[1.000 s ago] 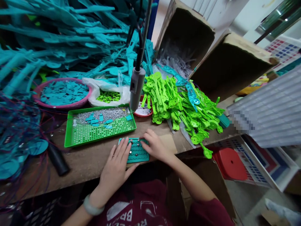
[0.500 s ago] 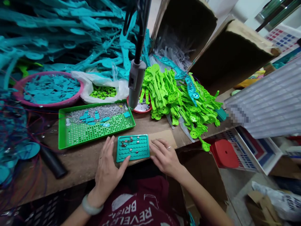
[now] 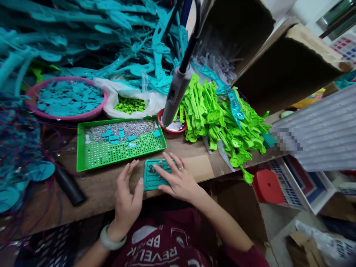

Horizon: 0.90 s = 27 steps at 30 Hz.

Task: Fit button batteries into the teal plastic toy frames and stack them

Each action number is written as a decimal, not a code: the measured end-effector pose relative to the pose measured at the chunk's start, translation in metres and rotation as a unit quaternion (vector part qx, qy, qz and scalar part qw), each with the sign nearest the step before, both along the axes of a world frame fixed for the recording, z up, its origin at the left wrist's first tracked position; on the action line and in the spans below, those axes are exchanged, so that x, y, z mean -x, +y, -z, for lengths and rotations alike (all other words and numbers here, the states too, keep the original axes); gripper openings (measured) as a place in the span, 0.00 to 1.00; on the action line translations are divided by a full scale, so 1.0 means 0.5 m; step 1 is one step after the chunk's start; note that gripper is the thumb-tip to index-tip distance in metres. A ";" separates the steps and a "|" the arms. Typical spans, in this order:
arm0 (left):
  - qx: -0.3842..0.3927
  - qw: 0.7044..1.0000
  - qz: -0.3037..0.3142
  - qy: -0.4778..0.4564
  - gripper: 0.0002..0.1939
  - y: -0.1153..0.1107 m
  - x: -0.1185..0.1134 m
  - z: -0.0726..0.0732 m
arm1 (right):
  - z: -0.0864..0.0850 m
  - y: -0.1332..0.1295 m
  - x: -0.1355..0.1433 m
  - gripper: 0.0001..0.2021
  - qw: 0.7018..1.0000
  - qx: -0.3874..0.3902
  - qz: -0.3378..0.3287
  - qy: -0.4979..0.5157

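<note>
A small teal tray with scalloped rows (image 3: 152, 184) lies flat at the table's front edge, a few small round metal pieces (image 3: 151, 169) scattered on it. Over its right half spreads my right hand (image 3: 179, 180), fingers apart and reaching across the pieces; whether the fingertips touch them I cannot tell. Part of the tray is hidden under that hand. My left hand (image 3: 128, 194) is held beside the tray's left edge, thumb apart from the fingers, nothing in it. Just behind stands a green perforated tray (image 3: 97, 158) with many small metal parts and several teal plastic pieces (image 3: 113, 137).
A grey electric screwdriver (image 3: 176, 96) hangs above a red bowl (image 3: 183, 129). Bright green plastic parts (image 3: 217, 118) are heaped to the right. Behind are a pink basket (image 3: 30, 102) of teal pieces and a white bag (image 3: 107, 107). A black cylinder (image 3: 69, 185) lies left; flat cardboard (image 3: 200, 167) lies right.
My right hand has moved left from the teal tray's right edge to over it. My left thumb has drawn back from the tray's front. The whole view has shifted slightly.
</note>
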<state>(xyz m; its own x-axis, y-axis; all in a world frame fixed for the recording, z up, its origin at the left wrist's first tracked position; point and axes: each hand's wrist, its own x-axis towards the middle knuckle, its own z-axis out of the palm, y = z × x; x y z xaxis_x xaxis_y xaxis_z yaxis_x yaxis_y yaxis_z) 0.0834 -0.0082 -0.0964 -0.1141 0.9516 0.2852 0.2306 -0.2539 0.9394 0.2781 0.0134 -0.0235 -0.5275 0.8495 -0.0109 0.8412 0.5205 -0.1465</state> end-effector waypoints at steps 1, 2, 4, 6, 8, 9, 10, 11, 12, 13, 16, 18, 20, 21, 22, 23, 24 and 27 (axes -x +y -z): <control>0.004 1.000 -0.004 -0.018 0.30 0.000 0.000 0.002 | 0.001 0.002 0.003 0.31 1.000 -0.004 -0.009 0.004; 0.009 0.999 -0.007 -0.034 0.29 0.001 0.001 0.003 | 0.001 0.002 0.002 0.29 1.000 -0.012 -0.012 0.013; 0.015 0.998 -0.016 -0.066 0.27 0.002 0.003 0.004 | 0.001 -0.003 -0.007 0.25 0.998 -0.041 0.005 0.050; 0.018 0.996 -0.025 -0.083 0.26 0.003 0.007 0.000 | 0.000 -0.016 -0.026 0.19 0.989 -0.088 0.052 0.106; 0.014 0.999 -0.010 -0.049 0.25 0.003 0.012 -0.006 | -0.001 -0.035 -0.046 0.15 0.974 -0.135 0.098 0.153; 0.002 1.000 0.008 -0.011 0.25 0.002 0.014 -0.009 | 0.000 -0.046 -0.054 0.15 0.967 -0.154 0.112 0.168; -0.018 0.999 0.031 0.037 0.26 0.002 0.015 -0.012 | 0.003 -0.058 -0.059 0.15 0.962 -0.169 0.120 0.178; -0.044 0.993 0.056 0.089 0.27 0.003 0.015 -0.014 | 0.008 -0.070 -0.062 0.15 0.958 -0.181 0.124 0.184; -0.071 0.985 0.079 0.139 0.28 0.003 0.015 -0.016 | 0.014 -0.082 -0.062 0.15 0.956 -0.188 0.128 0.188; -0.096 0.974 0.094 0.181 0.29 0.004 0.014 -0.017 | 0.023 -0.095 -0.060 0.15 0.953 -0.193 0.133 0.190; -0.130 0.957 0.094 0.241 0.28 0.005 0.008 -0.014 | 0.045 -0.126 -0.049 0.16 0.948 -0.198 0.146 0.202; -0.136 0.957 0.081 0.244 0.28 0.005 0.005 -0.013 | 0.046 -0.129 -0.042 0.16 0.946 -0.198 0.136 0.219; -0.143 0.954 0.082 0.249 0.29 0.004 0.002 -0.012 | 0.028 -0.105 -0.035 0.16 0.941 -0.197 0.123 0.247; -0.147 0.953 0.084 0.251 0.29 0.003 0.001 -0.011 | 0.013 -0.080 -0.028 0.16 0.939 -0.190 0.122 0.258; -0.152 0.952 0.083 0.251 0.30 0.003 -0.001 -0.011 | -0.005 -0.049 -0.017 0.15 0.942 -0.177 0.120 0.260; -0.155 0.953 0.079 0.250 0.31 0.002 -0.002 -0.010 | -0.023 -0.011 -0.002 0.14 0.949 -0.157 0.117 0.247; -0.159 0.953 0.071 0.247 0.31 0.001 -0.004 -0.010 | -0.039 0.030 0.018 0.13 0.962 -0.130 0.105 0.215; -0.167 0.953 0.048 0.248 0.30 -0.002 -0.010 -0.006 | -0.065 0.155 0.098 0.14 0.998 -0.059 0.025 0.028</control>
<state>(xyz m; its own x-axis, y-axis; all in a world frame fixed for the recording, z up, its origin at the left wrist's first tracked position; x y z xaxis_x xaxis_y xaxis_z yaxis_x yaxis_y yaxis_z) 0.0883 -0.0093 -0.0932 0.1961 0.7982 0.5696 0.5870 -0.5609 0.5838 0.2293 0.0909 0.0090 -0.4819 0.8683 0.1181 0.8587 0.4947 -0.1339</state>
